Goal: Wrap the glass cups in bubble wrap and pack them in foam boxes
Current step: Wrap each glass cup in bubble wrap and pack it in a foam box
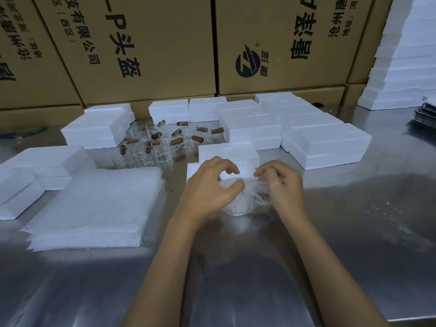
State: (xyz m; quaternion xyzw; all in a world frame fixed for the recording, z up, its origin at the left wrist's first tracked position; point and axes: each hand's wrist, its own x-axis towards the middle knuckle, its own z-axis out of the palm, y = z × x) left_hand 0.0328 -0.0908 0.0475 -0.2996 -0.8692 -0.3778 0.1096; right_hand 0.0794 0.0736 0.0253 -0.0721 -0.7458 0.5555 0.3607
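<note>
Both hands are working over the middle of the shiny steel bench (354,232). The left hand (208,187) is curling its fingers round a clear glass cup (236,204) half-swathed in crinkled clear bubble wrap (256,197), thumb on the rim — the right hand (284,185) is pinching the wrap's other side. Just behind them an open white foam box (227,153) is sitting. Left lies a stack of bubble-wrap sheets (94,206); further back, bare glass cups with brown wooden handles (162,142) are clustering between closed foam boxes (325,142).
</note>
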